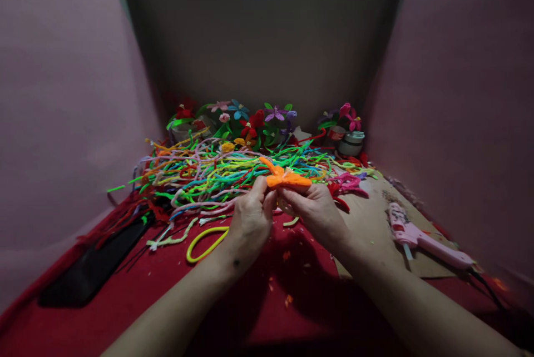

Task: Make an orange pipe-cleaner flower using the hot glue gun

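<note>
A black slab lies along the left edge of the red-covered worktop. Beside it, a tangled pile of pipe cleaners, in green, pink, yellow, blue and orange, spreads across the far half, while finished flowers line the back edge. A yellow loop rests on the cloth in front of the pile, next to the left wrist.

At center, raised above the worktop's middle, an orange flower with a pale center is gripped from below by both hands. The left hand closes thumb and fingers at its left underside; the right hand pinches under its right petals, some fingertips hidden. Orange scraps dot the cloth toward the near edge.

Just beyond the right hand lies a magenta flower, with a lidded jar near the back right corner. Cardboard covers the right side, a pink glue gun upon it, its cord trailing toward the right edge.
</note>
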Tool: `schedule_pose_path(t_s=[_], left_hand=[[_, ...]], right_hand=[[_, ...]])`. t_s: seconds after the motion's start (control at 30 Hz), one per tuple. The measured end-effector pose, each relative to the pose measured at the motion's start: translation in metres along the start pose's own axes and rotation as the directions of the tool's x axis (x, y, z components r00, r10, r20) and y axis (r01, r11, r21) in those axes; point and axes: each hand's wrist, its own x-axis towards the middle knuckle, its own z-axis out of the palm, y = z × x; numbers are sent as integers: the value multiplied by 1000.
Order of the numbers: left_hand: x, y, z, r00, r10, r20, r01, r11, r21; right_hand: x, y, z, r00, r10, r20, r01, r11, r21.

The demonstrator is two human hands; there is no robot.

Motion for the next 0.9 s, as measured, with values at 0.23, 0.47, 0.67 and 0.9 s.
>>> schedule_pose_path(t_s=[0.23,0.47,0.67,0.9], left_hand=[[2,-2,1,990,-116,74,137,901,-413],[4,4,4,954,-214,212,301,681,-668],[5,-9,-1,927,-185,327,368,625,-689],[9,-16,-13,900,-209,382,413,689,-596]], right_hand=[[-1,1,-2,988,-140,-62,113,942,-317],[-2,13,-3,974,-160,-162,124,969,-213],[2,9,-2,992,114,-54,-103,979,177],[6,15,-2,983,181,37,-185,946,267]])
